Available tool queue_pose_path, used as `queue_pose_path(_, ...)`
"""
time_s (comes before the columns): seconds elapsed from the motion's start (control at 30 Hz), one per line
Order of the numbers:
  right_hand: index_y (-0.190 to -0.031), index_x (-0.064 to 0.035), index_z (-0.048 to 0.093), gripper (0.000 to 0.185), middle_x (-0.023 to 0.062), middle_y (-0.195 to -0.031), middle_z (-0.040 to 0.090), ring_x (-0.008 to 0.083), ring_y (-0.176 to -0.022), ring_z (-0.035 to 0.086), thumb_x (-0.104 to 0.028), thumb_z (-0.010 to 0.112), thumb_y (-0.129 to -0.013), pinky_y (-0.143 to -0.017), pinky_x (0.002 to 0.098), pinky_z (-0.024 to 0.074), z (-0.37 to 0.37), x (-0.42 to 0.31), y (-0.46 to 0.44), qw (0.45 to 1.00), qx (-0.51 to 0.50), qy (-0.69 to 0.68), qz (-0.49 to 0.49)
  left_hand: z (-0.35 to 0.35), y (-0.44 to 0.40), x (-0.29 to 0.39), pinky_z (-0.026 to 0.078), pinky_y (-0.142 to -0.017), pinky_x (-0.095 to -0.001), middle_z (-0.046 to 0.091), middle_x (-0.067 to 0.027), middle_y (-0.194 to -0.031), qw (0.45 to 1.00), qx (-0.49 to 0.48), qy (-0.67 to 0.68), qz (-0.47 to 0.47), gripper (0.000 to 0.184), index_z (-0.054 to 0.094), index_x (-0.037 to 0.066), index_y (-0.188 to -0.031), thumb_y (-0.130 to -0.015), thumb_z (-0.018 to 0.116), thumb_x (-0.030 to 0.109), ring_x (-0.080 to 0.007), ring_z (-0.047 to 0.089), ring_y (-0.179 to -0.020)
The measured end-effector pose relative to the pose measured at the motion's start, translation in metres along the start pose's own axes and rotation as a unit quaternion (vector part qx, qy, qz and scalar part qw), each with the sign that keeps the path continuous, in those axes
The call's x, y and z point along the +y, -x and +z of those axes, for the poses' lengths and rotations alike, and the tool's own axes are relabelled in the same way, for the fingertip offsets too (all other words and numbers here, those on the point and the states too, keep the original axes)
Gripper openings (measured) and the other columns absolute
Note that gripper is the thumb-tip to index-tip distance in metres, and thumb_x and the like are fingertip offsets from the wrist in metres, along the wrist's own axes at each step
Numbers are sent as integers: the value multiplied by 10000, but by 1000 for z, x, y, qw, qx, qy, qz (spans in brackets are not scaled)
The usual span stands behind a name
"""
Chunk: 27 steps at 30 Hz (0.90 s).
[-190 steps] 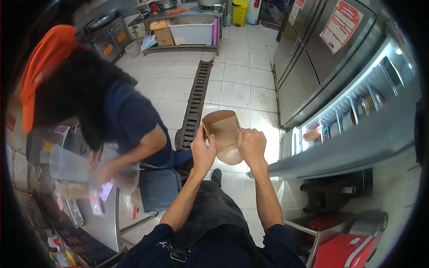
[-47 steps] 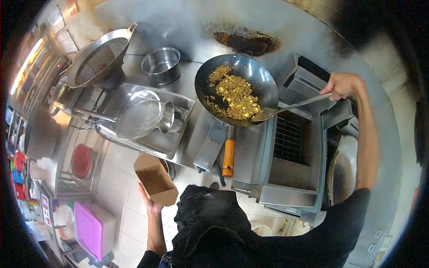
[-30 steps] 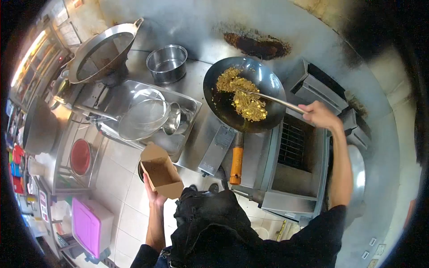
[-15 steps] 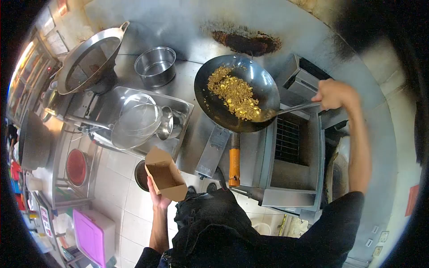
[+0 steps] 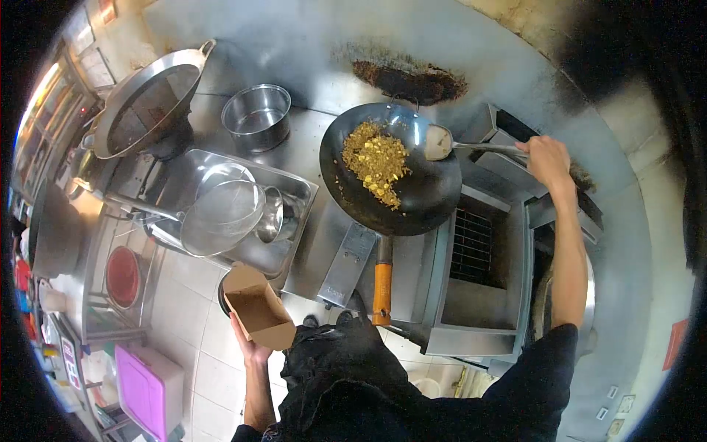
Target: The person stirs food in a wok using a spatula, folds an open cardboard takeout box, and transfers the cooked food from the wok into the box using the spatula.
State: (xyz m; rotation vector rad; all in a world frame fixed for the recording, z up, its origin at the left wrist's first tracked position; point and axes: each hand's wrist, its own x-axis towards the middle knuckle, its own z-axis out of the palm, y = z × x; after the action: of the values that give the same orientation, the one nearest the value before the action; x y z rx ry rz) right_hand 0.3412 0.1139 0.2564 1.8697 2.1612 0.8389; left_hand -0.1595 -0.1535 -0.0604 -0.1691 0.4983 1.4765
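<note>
Cardboard box (image 5: 259,309) rests in the left hand (image 5: 252,350).

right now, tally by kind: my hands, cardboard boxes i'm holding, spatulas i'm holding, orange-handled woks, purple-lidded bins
Left hand and right hand: 2
Held cardboard box: 1
Held spatula: 1
Orange-handled wok: 1
Purple-lidded bin: 1
Total: 6

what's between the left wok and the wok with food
A steel pot, on the counter between the left wok and the wok with food, in the head view.
</note>
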Motion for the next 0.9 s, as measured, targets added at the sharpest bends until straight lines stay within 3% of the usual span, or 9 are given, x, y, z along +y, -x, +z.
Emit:
queue_pose_path(0.17, -778, -30, 667, 168, 187, -771, 636, 334, -742, 631, -140, 548, -822, -665, 429, 488, 40, -25, -39, 998, 19, -52, -19, -3, 0, -6, 388, -950, -445, 491, -98, -1255, 1000, 19, 2, 0, 689, 445, 102, -1276, -808, 510, 604, -279, 470, -1124)
queue_pose_path(0.27, -834, -73, 685, 157, 154, -782, 643, 316, -756, 631, -103, 532, -822, -674, 417, 488, 19, -20, -52, 993, 69, -92, -21, -4, 9, -3, 394, -940, -442, 495, -93, -1247, 998, 55, 1, 40, 680, 451, 107, -1268, -810, 505, 606, -277, 474, -1114)
queue_pose_path(0.3, -896, -135, 697, 208, 121, -772, 644, 302, -749, 629, -66, 519, -814, -673, 411, 483, 17, -14, -58, 993, 80, -79, -31, -4, 14, -2, 397, -934, -439, 498, -89, -1242, 995, 69, -19, 69, 673, 455, 109, -1263, -812, 501, 606, -275, 478, -1107)
queue_pose_path(0.47, -947, -167, 669, 239, 56, -863, 634, 258, -814, 615, -64, 520, -791, -726, 382, 467, 16, -37, -89, 992, 96, -6, -88, -14, 14, -5, 402, -925, -439, 501, -87, -1231, 997, 32, 10, 69, 661, 460, 109, -1256, -816, 501, 601, -272, 482, -1096)
queue_pose_path(0.53, -950, -152, 658, 293, 42, -813, 600, 242, -786, 583, -8, 563, -714, -737, 356, 450, 21, -50, -89, 961, 171, 6, -218, -6, 15, -8, 403, -924, -440, 501, -88, -1231, 997, 38, 19, 69, 663, 459, 108, -1256, -816, 500, 602, -272, 483, -1095)
queue_pose_path(0.6, -957, -152, 640, 289, 26, -828, 594, 213, -799, 571, -21, 565, -710, -767, 338, 432, 11, -47, -81, 963, 156, 18, -220, 3, 17, -10, 403, -927, -441, 501, -91, -1230, 995, 58, 37, 77, 664, 458, 108, -1258, -817, 496, 604, -271, 484, -1092)
queue_pose_path(0.7, -919, -133, 650, 241, 51, -839, 611, 249, -816, 580, -34, 597, -706, -748, 372, 439, -8, -22, -75, 978, 86, 10, -190, -5, 18, -7, 404, -929, -444, 500, -92, -1231, 995, 39, 42, 81, 664, 454, 113, -1262, -817, 496, 604, -272, 484, -1093)
queue_pose_path(0.77, -899, -140, 672, 184, 106, -825, 634, 298, -819, 601, -74, 556, -773, -747, 416, 451, -13, 7, -68, 996, 18, -22, -81, -2, 24, -6, 405, -930, -445, 499, -93, -1232, 995, 35, 29, 93, 663, 453, 115, -1263, -817, 497, 603, -272, 485, -1094)
queue_pose_path(0.9, -852, -140, 708, 141, 145, -813, 651, 333, -813, 615, -120, 621, -742, -725, 461, 460, -2, 40, -59, 997, -59, -5, -43, -1, 27, -5, 408, -928, -446, 498, -96, -1234, 994, 37, 25, 96, 658, 452, 115, -1264, -820, 497, 598, -273, 485, -1097)
